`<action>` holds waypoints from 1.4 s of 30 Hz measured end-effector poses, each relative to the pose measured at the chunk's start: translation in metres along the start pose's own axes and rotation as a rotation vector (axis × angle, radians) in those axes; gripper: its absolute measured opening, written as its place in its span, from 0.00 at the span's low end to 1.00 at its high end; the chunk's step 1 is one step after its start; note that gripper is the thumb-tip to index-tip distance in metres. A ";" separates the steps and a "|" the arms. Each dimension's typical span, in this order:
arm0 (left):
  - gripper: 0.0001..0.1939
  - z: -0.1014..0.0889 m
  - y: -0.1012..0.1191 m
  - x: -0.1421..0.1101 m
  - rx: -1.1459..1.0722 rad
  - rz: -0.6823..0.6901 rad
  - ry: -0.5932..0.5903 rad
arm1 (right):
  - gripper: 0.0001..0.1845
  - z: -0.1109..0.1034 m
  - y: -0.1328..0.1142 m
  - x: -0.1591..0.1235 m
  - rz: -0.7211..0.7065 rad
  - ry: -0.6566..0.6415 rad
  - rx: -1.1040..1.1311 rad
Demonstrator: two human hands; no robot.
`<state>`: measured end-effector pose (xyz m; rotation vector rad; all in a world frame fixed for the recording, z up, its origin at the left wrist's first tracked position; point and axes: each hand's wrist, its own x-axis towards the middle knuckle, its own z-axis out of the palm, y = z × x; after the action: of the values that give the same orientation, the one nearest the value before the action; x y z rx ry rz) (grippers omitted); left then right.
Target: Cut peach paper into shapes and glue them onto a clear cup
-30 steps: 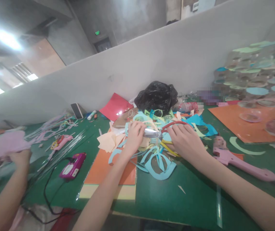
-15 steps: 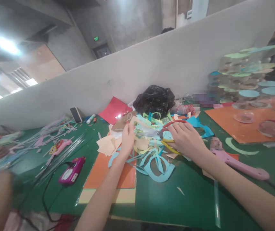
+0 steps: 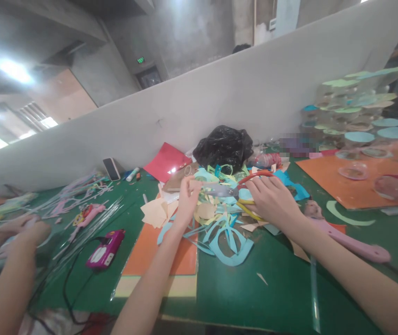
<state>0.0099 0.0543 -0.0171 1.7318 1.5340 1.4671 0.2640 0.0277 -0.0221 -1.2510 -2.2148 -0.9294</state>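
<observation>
My right hand [image 3: 270, 195] is wrapped round scissors [image 3: 234, 191] with a red and a yellow handle. The blades point left, toward my left hand [image 3: 189, 193], and lie over a heap of paper scraps. The fingers of my left hand are closed in a pinch near the blade tips; whatever is between them is too small and blurred to name. Under and around both hands lie cut paper scraps [image 3: 232, 253] in blue, green and peach. Beneath my left forearm is a stack of orange paper [image 3: 143, 256].
A black plastic bag [image 3: 223, 146] sits behind the scraps. To the left are a magenta device [image 3: 104, 250] with a cable, a phone [image 3: 111, 169] and another person's hands [image 3: 33, 228]. A pink glue gun [image 3: 352, 239] and orange sheet [image 3: 345, 186] lie to the right.
My left hand has shifted slightly to the right, and its fingers have changed pose near the blades. The scissors stay in my right hand. The other person's hands have moved right.
</observation>
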 end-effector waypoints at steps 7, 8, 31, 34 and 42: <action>0.21 0.002 0.003 -0.005 0.093 0.043 -0.051 | 0.18 -0.001 -0.002 0.000 -0.011 0.038 -0.001; 0.19 0.001 0.003 -0.004 0.099 0.053 -0.041 | 0.18 -0.002 -0.003 0.000 -0.010 0.034 0.002; 0.13 -0.031 0.044 0.084 0.156 0.082 0.072 | 0.14 0.014 0.010 -0.008 0.276 -0.298 0.112; 0.16 -0.028 0.054 0.105 0.289 0.274 0.142 | 0.14 0.013 0.009 -0.007 0.269 -0.306 0.134; 0.21 0.009 0.036 0.079 0.452 0.284 -0.515 | 0.16 0.006 0.007 -0.004 0.174 -0.327 0.119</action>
<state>0.0224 0.1165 0.0431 2.4315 1.4394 0.7023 0.2722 0.0324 -0.0266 -1.6020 -2.3138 -0.5496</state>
